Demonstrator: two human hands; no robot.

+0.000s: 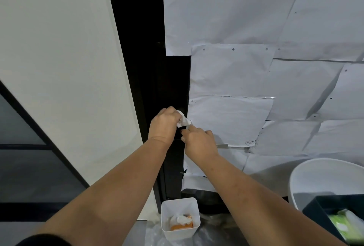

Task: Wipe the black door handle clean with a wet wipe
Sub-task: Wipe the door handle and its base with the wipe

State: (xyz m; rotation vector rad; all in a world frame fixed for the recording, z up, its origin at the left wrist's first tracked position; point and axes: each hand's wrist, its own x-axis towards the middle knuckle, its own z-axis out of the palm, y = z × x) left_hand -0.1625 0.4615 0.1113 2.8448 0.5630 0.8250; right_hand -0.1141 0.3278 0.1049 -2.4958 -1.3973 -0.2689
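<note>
Bunching the wipe (182,120) in its fingers, the left hand (163,125) presses it against the handle (178,134); the right hand (199,142) pinches the handle's end, probably steadying it.

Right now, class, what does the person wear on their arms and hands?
Both forearms are bare to the hands. The left hand and right hand have no gloves, rings or watch visible. A dark sleeve edge shows on the upper left arm.

- wet wipe (182,120): white
- door handle (178,135): black, on black door (137,48)
- paper sheets (256,19): pale grey-white, dark dots
- wall (59,48): off-white
- small bin (180,218): white, orange and white scraps inside
- box (323,208): dark teal
</note>
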